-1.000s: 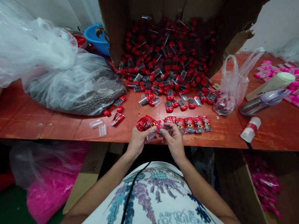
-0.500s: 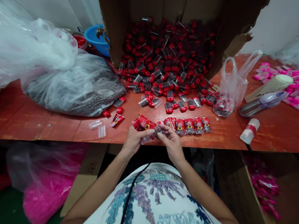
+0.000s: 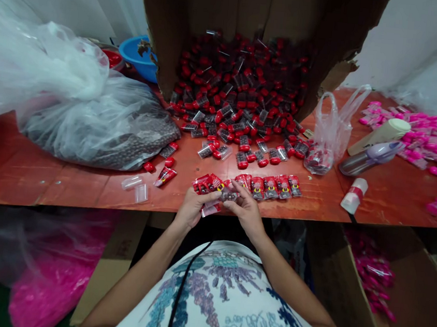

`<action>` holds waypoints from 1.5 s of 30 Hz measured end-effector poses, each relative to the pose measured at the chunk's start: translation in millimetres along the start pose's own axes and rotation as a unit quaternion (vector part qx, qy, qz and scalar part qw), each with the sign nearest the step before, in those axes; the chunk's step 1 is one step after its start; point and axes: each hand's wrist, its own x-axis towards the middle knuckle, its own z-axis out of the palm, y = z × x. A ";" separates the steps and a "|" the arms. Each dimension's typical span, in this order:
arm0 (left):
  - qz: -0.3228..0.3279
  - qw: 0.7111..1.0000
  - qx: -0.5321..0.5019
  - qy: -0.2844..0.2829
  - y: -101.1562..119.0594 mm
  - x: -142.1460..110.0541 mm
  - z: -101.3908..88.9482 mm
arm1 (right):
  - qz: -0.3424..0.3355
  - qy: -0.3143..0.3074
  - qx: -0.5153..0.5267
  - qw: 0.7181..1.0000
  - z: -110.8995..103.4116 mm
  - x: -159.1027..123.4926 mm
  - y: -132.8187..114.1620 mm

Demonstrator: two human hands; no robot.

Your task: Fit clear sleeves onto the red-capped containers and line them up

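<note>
Above the table's front edge my left hand (image 3: 190, 207) is closed on several red printed plastic sleeves (image 3: 207, 183), fanned out past the fingers. My right hand (image 3: 250, 214) has thumb and fingers closed around a small clear container with dark contents (image 3: 230, 195), held against the sleeves. Fingers partly hide it. Just right of my hands, a row of red printed packs (image 3: 270, 187) with dark lower parts lies flat. To the left are a single red sleeve (image 3: 165, 177), two red caps (image 3: 149, 167) and clear empty containers (image 3: 141, 193).
A torn cardboard box (image 3: 160, 32) lies on its side, spilling red-capped containers (image 3: 244, 104). At left rests a clear bag of dark beads (image 3: 105, 131). On the right are a plastic bag (image 3: 329, 133), bottles (image 3: 371, 158), a white roll (image 3: 354, 196) and pink items (image 3: 420, 132).
The small dark-filled container has come into clearer sight between my hands. The sleeves in my left hand have tilted and spread. The view has shifted slightly.
</note>
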 end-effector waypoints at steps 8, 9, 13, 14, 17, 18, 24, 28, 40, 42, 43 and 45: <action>-0.013 0.999 0.019 -0.025 -1.7 -0.7 -2.6 | -0.043 -0.035 -0.036 0.998 -4.9 -0.3 -1.0; -0.009 1.000 0.011 -0.015 -3.7 -0.9 -2.3 | -0.045 -0.034 -0.041 0.998 -4.8 -0.2 -2.0; -0.029 0.999 0.014 -0.014 -8.4 -1.0 -1.4 | -0.043 -0.025 -0.054 0.997 -3.4 -1.0 -2.8; -0.033 0.999 0.020 -0.022 -8.6 -0.7 -1.3 | -0.033 -0.017 -0.049 0.998 -3.1 -1.5 -2.2; -0.025 0.999 0.021 -0.036 -9.3 0.7 -0.6 | 0.001 0.015 -0.018 1.000 -2.3 -2.9 0.5; -0.022 0.999 0.016 -0.038 -10.3 1.3 0.0 | 0.010 0.024 -0.008 1.000 -1.8 -3.1 2.0; -0.049 0.998 0.011 -0.038 -25.9 6.2 4.2 | -0.014 0.084 -0.082 0.993 -1.2 -2.7 12.4; -0.031 0.998 0.052 -0.017 -31.6 17.9 -1.8 | -0.110 0.081 -0.265 0.955 -30.5 1.2 1.8; -0.106 0.957 0.263 -0.051 -19.7 71.4 28.7 | -0.005 0.056 -0.543 0.838 -170.2 52.8 -11.9; -0.123 0.943 0.296 -0.089 -24.0 80.2 42.5 | -0.015 0.034 -0.557 0.829 -174.5 52.2 -11.5; -0.130 0.937 0.306 -0.106 -27.2 84.3 49.0 | -0.021 0.034 -0.559 0.828 -178.0 49.7 -11.7; -0.142 0.928 0.317 -0.136 -35.4 90.3 62.1 | -0.033 0.045 -0.552 0.832 -188.1 40.8 -11.6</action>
